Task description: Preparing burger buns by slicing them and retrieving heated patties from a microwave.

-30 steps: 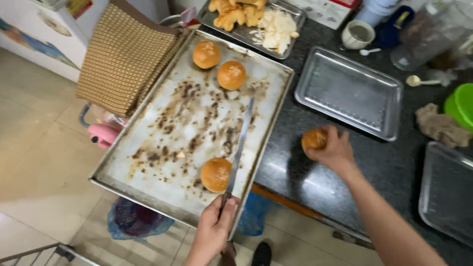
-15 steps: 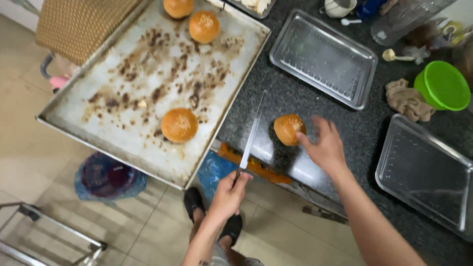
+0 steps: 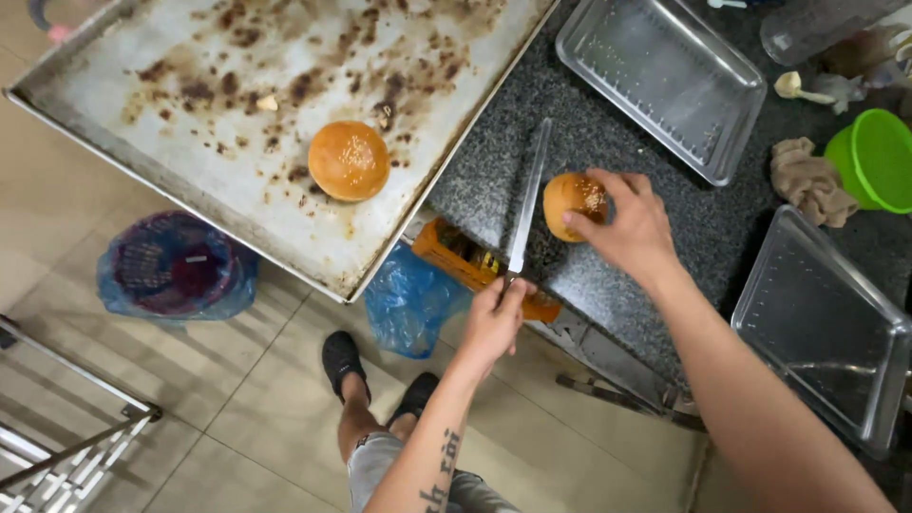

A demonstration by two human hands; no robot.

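The left hand (image 3: 494, 318) grips a knife (image 3: 528, 199) by its handle, blade lying over the dark counter (image 3: 494, 180) just left of a bun (image 3: 573, 202). The right hand (image 3: 632, 228) grasps that bun on the counter. Farther left, another bun (image 3: 349, 161) sits on a stained tray (image 3: 142, 85). Beyond lies a steel pan (image 3: 665, 81).

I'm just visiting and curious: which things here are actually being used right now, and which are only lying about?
In use:
left hand holding the long knife
right hand holding a bun on the dark counter

Lying about:
second bun on the baking tray
two metal trays
green bowl
crumpled cloth
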